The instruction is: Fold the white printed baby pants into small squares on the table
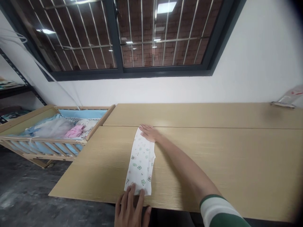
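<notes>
A long, narrow strip of folded white cloth (140, 160), printed with small green and pink figures, lies flat on the light wooden table (213, 164), running from near the front edge away toward the seam between the two tabletops. Left hand (131, 209) sits at the near end of the cloth, palm down, fingers (132, 194) spread a little and flat, their tips pressing the cloth's near edge onto the table; nothing is pinched or lifted. Right hand (149, 133) is stretched out to the far end, arm fully extended across the table, fingers straight and close together, lying flat on the far right corner of the cloth; open palm, no grasp. A white and green striped sleeve (219, 212) shows at the right arm near the bottom of the view. To the left of the table, touching its corner, stands a wooden crib (59, 143) with blue lining, holding a heap of pale and pink clothes (71, 129). Behind, a white wall and a dark-framed barred window (123, 37). A clear plastic bag (287, 99) rests at the far right of the table.
</notes>
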The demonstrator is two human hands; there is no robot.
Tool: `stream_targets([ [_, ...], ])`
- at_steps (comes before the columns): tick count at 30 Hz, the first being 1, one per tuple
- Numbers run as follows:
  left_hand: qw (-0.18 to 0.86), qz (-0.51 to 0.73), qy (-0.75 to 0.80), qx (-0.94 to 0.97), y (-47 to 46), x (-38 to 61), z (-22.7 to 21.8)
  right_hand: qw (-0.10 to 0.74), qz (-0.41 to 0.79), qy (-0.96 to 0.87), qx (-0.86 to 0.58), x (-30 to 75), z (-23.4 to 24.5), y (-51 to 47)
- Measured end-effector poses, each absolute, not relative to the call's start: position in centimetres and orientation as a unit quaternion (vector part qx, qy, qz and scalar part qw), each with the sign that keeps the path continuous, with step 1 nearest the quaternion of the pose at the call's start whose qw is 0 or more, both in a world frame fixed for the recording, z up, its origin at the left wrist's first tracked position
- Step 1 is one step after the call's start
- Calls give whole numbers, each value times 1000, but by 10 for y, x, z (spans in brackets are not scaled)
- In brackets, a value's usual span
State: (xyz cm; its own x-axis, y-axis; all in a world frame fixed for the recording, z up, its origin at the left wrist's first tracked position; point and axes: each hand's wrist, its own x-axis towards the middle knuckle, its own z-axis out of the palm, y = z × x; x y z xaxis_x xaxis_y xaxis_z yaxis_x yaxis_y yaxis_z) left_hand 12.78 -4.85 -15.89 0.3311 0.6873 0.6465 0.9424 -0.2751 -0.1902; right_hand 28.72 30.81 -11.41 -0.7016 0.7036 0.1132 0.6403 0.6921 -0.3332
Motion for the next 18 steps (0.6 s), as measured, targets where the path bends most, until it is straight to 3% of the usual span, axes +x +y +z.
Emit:
stream_targets([
  [5, 177, -236, -558, -776, -44, 123, -140, 242, 109, -870, -416, 301, -106, 279],
  [9, 115, -245, -547, -792, -35, 109, -128, 295, 120, -864, -391, 319, -88, 220],
  [14, 77, -249, -524, -811, -32, 98, -126, 187, 224, -927, -236, 334, -62, 110],
  [18, 99, -244, -489, -832, -37, 92, -131, 134, 199, -942, -236, 351, -66, 44],
])
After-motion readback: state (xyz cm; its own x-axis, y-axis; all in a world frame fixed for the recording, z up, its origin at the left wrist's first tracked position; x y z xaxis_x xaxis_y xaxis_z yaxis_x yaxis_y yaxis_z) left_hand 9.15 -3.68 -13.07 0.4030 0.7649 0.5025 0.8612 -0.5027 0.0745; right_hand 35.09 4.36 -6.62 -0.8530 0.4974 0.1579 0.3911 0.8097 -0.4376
